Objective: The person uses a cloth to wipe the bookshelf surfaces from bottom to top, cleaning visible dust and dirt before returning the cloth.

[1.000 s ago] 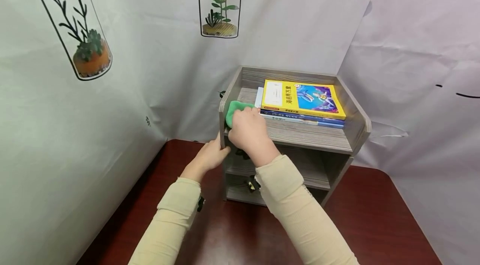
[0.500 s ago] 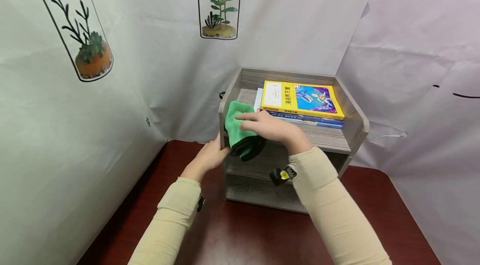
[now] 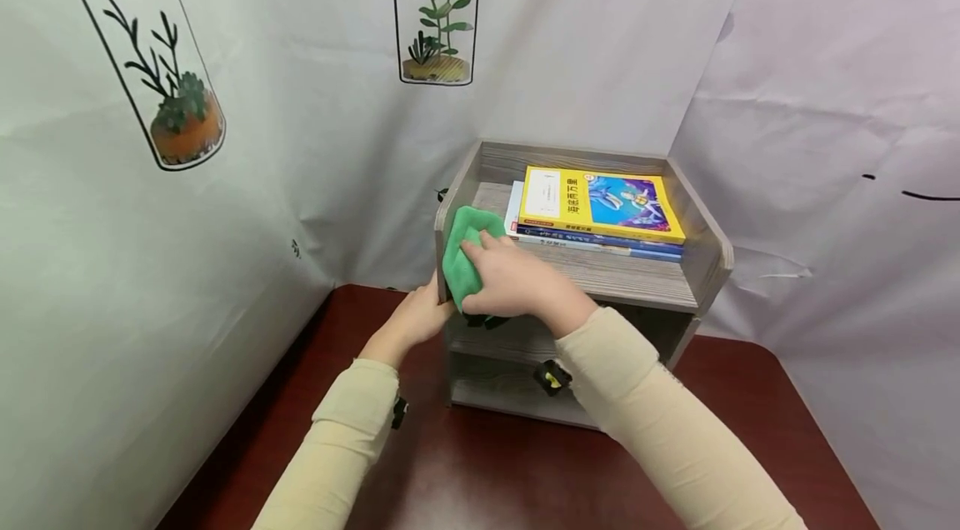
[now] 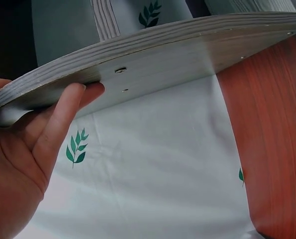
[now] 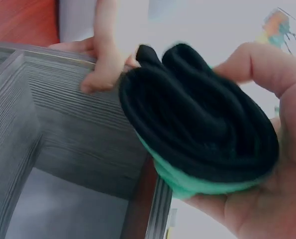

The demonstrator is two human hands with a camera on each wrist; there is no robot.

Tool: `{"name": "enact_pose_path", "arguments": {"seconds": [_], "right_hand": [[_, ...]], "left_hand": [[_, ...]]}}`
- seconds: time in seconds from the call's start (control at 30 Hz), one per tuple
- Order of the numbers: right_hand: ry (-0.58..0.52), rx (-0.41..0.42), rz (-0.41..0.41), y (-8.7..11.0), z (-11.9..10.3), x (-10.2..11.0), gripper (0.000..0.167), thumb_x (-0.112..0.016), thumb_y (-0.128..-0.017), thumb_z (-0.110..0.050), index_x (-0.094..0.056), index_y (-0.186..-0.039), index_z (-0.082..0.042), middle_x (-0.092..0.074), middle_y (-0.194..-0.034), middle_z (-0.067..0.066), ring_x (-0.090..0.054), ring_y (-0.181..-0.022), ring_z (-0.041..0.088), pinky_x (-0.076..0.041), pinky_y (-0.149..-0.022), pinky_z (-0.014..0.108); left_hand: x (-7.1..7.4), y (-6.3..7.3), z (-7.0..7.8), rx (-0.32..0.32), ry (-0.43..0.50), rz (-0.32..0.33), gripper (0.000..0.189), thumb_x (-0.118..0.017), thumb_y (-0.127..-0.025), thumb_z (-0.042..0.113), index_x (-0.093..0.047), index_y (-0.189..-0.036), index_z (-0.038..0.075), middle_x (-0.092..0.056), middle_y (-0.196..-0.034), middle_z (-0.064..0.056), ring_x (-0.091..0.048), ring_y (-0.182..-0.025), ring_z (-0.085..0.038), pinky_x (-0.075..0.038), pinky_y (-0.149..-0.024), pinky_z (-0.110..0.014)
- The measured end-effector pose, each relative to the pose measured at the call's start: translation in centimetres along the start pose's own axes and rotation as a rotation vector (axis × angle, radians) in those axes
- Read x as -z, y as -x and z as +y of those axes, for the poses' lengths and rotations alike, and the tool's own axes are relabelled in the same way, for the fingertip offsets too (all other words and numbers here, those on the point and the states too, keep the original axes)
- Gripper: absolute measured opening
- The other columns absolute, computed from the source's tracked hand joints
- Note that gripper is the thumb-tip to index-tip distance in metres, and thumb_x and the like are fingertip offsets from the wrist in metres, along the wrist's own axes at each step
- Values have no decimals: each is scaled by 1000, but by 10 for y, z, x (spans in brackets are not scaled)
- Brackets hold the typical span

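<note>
A small grey wood-grain shelf unit [image 3: 622,282] stands in front of me. My left hand [image 3: 417,315] grips the edge of its left side panel [image 4: 152,69]. In the right wrist view the left thumb lies on the panel's inner face; in the left wrist view fingers [image 4: 63,117] lie along the outer face. A folded green cloth [image 3: 459,262] with a black side [image 5: 202,124] is in my right hand [image 3: 512,276], between thumb and fingers. It lies against the front left corner of the top compartment, over the panel's inner face.
A stack of several books [image 3: 600,209], a yellow one uppermost, lies on the top shelf, right of the cloth. Lower compartments open below. The unit stands on a dark red table [image 3: 480,472], before a white backdrop [image 3: 330,138] with printed plants.
My right hand moves off the cloth's top to its right, then comes back left, gripping it lower. The cloth unfolds somewhat and reaches lower down the panel. The left hand keeps its place.
</note>
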State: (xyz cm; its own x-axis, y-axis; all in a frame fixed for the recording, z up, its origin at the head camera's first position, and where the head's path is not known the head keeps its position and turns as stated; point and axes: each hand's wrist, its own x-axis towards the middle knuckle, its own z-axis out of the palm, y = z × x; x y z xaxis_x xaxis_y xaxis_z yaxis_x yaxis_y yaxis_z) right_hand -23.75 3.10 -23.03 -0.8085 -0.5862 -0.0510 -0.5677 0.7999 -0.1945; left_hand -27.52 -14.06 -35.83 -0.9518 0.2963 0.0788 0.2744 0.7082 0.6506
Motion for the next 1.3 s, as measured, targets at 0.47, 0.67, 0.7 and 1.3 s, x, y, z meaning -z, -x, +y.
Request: {"name": "enact_pose_path", "arguments": {"seconds": [0.47, 0.67, 0.7, 1.3], "right_hand": [[68, -73, -56, -14, -13, 3, 75, -54, -88, -26, -16, -147, -1, -11, -150, 24, -9, -138, 35, -20, -107, 40], [63, -78, -92, -19, -14, 9, 74, -53, -87, -25, -17, -147, -1, -14, -149, 25, -14, -137, 35, -25, -105, 39], [62, -77, -97, -21, -13, 10, 73, -53, -87, -24, -17, -147, -1, -15, -149, 24, -16, -136, 35, -27, -104, 39], [-231, -90, -261, -50, 12, 42, 14, -46, -81, -2, -40, -93, -6, -35, -86, 8, -33, -74, 20, -30, -69, 31]], "left_hand": [[3, 4, -1, -19, 0, 4, 59, -41, -96, 37, -14, -146, 20, -53, -71, -6, -49, -59, -21, -39, -65, -39], [2, 3, -1, 5, -13, 18, 58, -42, -95, 31, -16, -145, 21, -47, -65, -4, -40, -52, -19, -37, -58, -37], [2, 3, -1, 6, -12, 21, 58, -43, -94, 30, -16, -145, 22, -47, -63, -4, -39, -50, -18, -37, -56, -37], [0, 3, 4, 65, 16, 23, 61, -44, -94, 25, -14, -147, 19, -38, -52, -1, -30, -41, -15, -30, -44, -31]]}}
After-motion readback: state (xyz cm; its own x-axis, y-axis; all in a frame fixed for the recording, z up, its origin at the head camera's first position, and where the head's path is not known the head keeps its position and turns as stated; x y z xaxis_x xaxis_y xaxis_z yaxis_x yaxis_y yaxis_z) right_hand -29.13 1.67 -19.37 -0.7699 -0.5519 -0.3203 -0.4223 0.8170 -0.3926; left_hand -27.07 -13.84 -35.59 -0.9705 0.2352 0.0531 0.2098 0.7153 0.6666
